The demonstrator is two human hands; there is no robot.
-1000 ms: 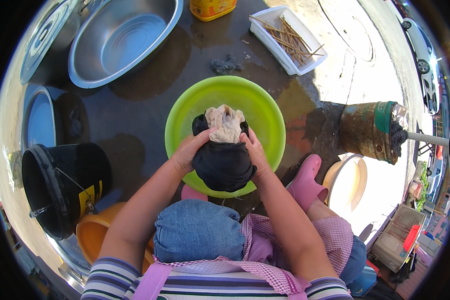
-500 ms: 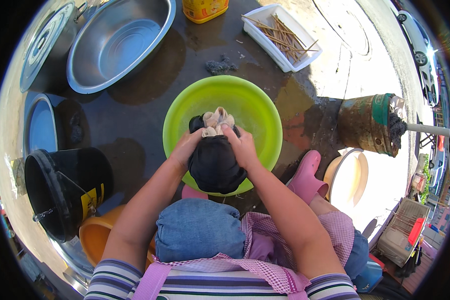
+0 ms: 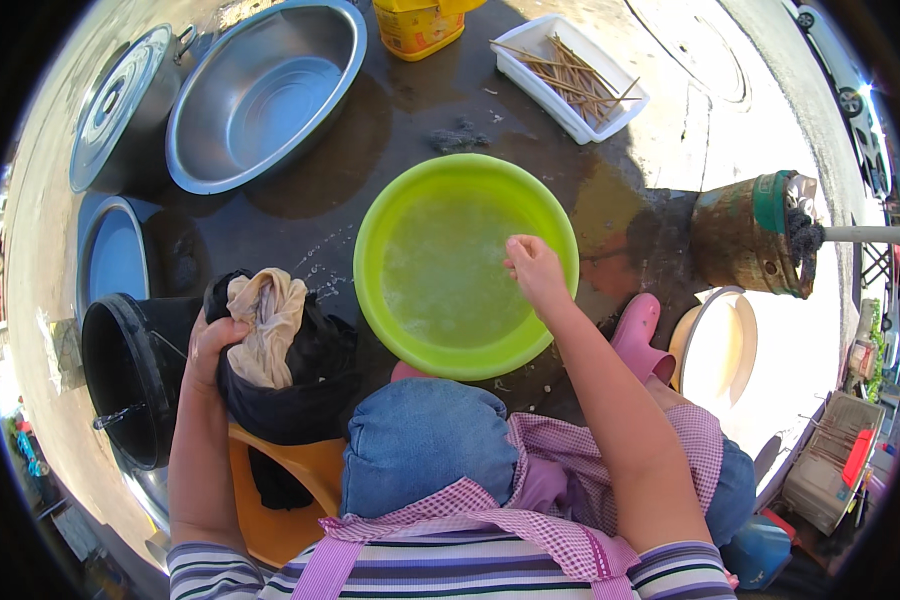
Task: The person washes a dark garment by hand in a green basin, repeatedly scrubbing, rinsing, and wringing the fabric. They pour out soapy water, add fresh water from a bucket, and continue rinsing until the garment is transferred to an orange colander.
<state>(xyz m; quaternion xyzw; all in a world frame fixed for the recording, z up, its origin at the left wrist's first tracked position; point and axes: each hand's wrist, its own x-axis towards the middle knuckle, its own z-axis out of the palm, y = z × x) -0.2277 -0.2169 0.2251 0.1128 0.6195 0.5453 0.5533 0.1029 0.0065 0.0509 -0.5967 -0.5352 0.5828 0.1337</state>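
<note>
My left hand (image 3: 213, 345) is closed on a wet garment, black outside (image 3: 305, 415) with a bunched beige part (image 3: 267, 325) on top. It hangs to the left above an orange basin (image 3: 315, 462), and drops spray off its right side. Over the right half of a lime-green basin (image 3: 465, 365) with cloudy water, my right hand (image 3: 535, 272) has its fingers curled in, with nothing seen in them. A dark cloth (image 3: 275, 482) shows inside the orange basin, partly hidden by the garment.
A black bucket (image 3: 120, 400) stands at the left. Beyond are a large metal basin (image 3: 195, 150), a lidded pot (image 3: 120, 110), a yellow container (image 3: 420, 30) and a white tray (image 3: 530, 85) of sticks. To the right are a rusty bucket (image 3: 735, 235) and a round pan (image 3: 715, 350).
The garment has gone from above the green basin to the left, over the orange basin, in my left hand. My right hand has let go of it and stays above the green basin.
</note>
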